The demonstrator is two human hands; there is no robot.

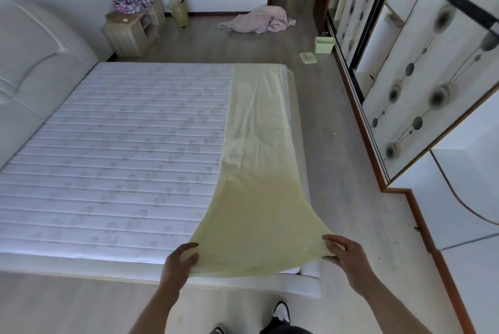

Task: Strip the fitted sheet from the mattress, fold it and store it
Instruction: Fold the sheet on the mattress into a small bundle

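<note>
Both hands (180, 258) (340, 252) pinch sheet (256, 161); mattress (121, 144) bare.

A pale yellow fitted sheet (256, 161), folded into a long strip, is laid along the right side of the white quilted mattress (121, 144). Its near corners are pinched and lifted by the left hand (180, 260) and right hand (340, 251). A pink crumpled blanket (259, 20) is seen on the grey wood floor (332, 117).

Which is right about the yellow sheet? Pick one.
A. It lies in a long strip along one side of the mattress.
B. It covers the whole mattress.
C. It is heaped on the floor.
A: the yellow sheet runs as a strip along the bare mattress, its near end held by the left hand and the right hand.
</note>
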